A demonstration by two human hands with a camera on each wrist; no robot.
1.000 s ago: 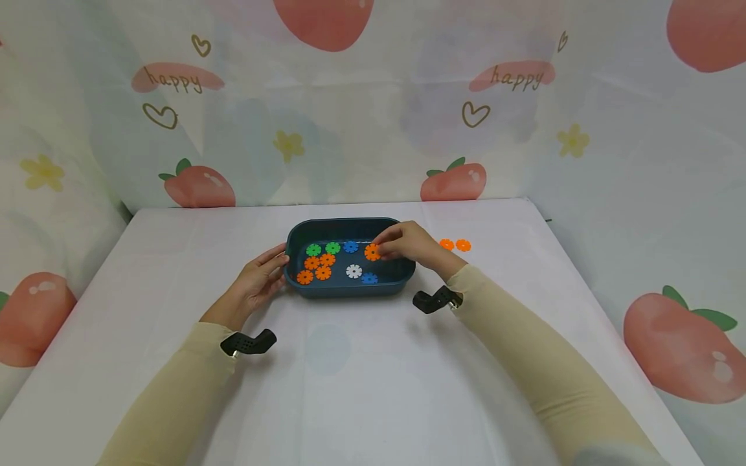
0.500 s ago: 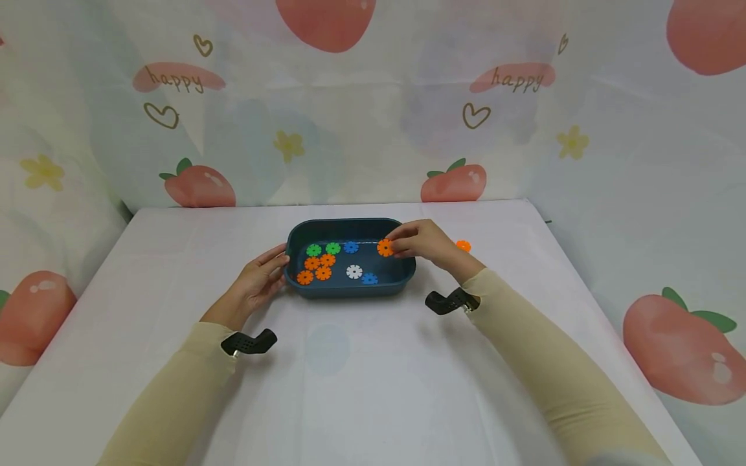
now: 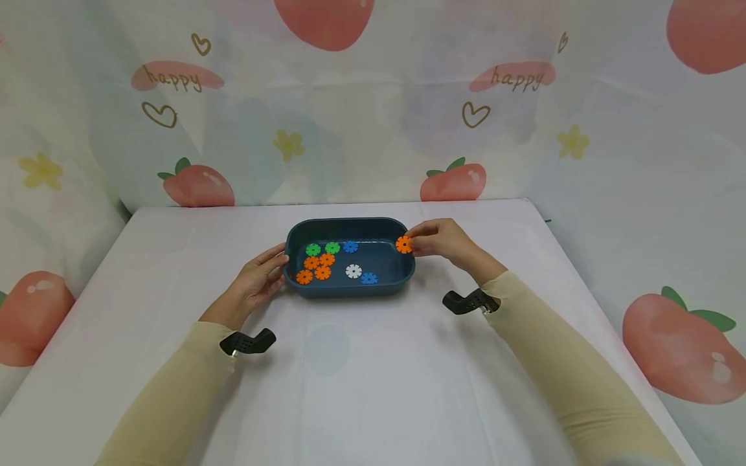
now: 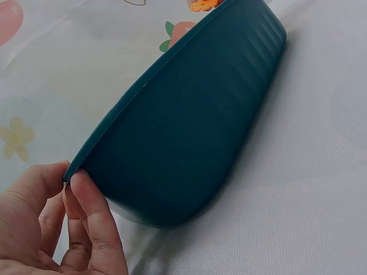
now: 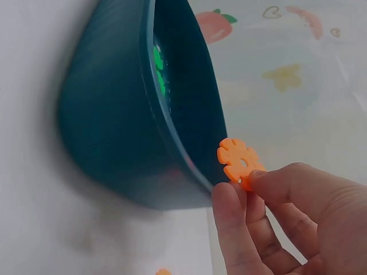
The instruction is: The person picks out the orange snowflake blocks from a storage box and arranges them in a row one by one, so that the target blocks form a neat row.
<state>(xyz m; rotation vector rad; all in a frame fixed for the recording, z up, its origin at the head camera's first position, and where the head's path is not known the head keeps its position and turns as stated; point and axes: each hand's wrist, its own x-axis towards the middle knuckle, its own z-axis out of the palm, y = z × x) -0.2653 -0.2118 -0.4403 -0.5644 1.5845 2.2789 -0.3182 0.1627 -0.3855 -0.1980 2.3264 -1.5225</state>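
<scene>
A dark teal plastic tray [image 3: 350,292] stands on the white table. My left hand [image 3: 254,286] pinches its left rim between thumb and fingers, as the left wrist view confirms. Over the tray's right rim, my right hand [image 3: 447,244] pinches an orange notched disc [image 3: 404,244] by its edge; the right wrist view shows this disc [image 5: 238,160] tilted beside the rim. Inside the tray lie several orange discs [image 3: 323,272], two green discs [image 3: 332,248], two blue discs [image 3: 369,277] and one white disc [image 3: 353,271].
Part of another orange disc [image 5: 163,271] lies right of the tray, at the bottom of the right wrist view; in the head view my right hand hides that spot. A printed cloth wall [image 3: 361,155] rises behind the white table [image 3: 350,388].
My right hand has moved right with the orange disc, from over the tray's inside to its right rim. It now hides the loose discs beyond. My left hand stays put.
</scene>
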